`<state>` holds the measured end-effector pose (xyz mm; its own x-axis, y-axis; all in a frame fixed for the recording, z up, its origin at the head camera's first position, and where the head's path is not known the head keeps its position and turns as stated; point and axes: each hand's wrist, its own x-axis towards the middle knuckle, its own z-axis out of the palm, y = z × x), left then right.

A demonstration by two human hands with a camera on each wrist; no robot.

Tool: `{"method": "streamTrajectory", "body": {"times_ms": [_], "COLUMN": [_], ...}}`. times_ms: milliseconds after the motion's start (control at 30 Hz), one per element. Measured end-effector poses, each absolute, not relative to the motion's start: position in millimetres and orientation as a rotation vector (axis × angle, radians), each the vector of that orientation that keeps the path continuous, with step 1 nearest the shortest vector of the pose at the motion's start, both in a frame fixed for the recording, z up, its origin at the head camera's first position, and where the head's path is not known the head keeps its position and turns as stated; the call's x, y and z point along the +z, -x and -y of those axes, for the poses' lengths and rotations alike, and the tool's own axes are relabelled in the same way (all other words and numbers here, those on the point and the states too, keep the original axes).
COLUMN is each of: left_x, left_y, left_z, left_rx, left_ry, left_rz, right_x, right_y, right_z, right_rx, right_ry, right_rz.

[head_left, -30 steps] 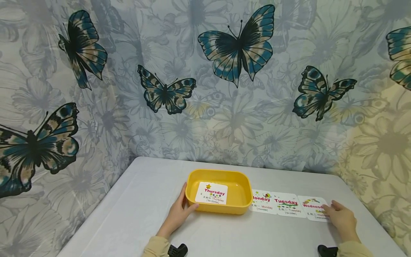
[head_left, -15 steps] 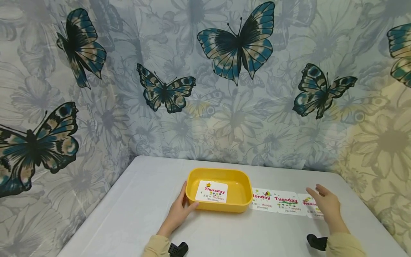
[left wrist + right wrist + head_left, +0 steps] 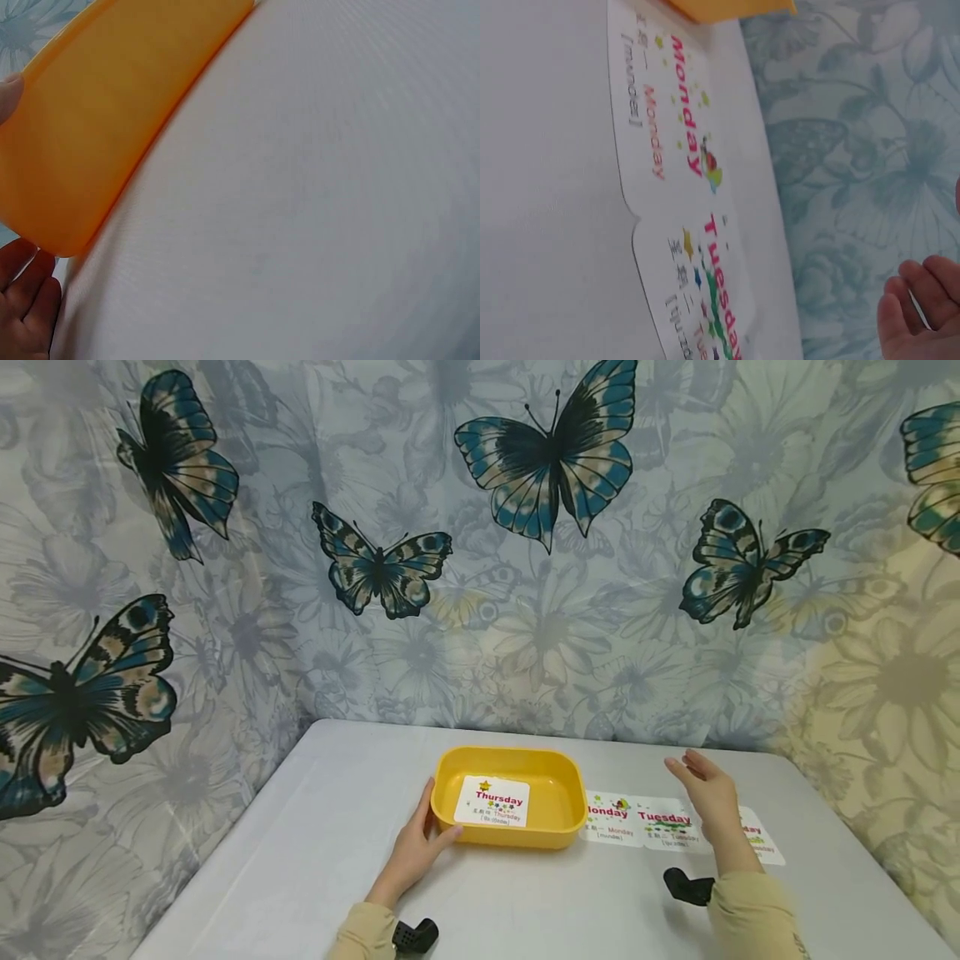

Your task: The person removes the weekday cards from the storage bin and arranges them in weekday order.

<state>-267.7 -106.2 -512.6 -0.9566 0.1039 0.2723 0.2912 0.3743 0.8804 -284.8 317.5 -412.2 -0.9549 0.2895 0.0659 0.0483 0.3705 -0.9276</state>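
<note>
My left hand [image 3: 411, 850] holds the left front corner of a yellow plastic tray [image 3: 517, 837], thumb on the front wall and fingers along the side. In the left wrist view its fingertips meet the tray's orange-looking wall [image 3: 97, 112]. Inside the tray lies a white Thursday card [image 3: 492, 802]. Raised over the row of cards, my right hand [image 3: 712, 795] has loosely bent fingers and nothing in them. Beneath it lie the Monday card [image 3: 611, 820], the Tuesday card [image 3: 663, 833] and the Wednesday card [image 3: 763, 847], the last partly hidden by the wrist.
A white-covered table [image 3: 300, 860] carries the tray and cards. The card row runs from the tray's right side toward the table's right. Behind stands a butterfly-printed cloth backdrop [image 3: 517, 635]. A black device [image 3: 688, 887] sits at the right wrist, another [image 3: 416, 935] at the left.
My right hand has let go of the Wednesday card, lifted, and moved left across the row toward the tray. The left hand stays at the tray's corner. The head view has tilted slightly.
</note>
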Motion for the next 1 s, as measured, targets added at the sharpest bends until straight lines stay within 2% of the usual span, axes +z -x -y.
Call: {"method": "streamTrajectory", "body": {"times_ms": [233, 467, 767, 1000], "left_x": [-510, -487, -509, -511], "left_y": [267, 251, 266, 268], "left_z": [106, 100, 106, 108], "left_rx": [-1.61, -1.634, -1.598, -1.624], "left_ry": [0.363, 0.367, 0.347, 0.355], "left_rz": [2.454, 2.428, 2.472, 2.473], "right_x": [-417, -412, -414, -421], "right_y": [295, 298, 302, 311], "right_z": [-285, -246, -208, -182], "right_rx": [1.735, 1.793, 1.898, 1.929], "right_ry": [0.222, 0.181, 0.079, 0.044], "right_rz": [2.341, 2.334, 2.385, 2.416]}}
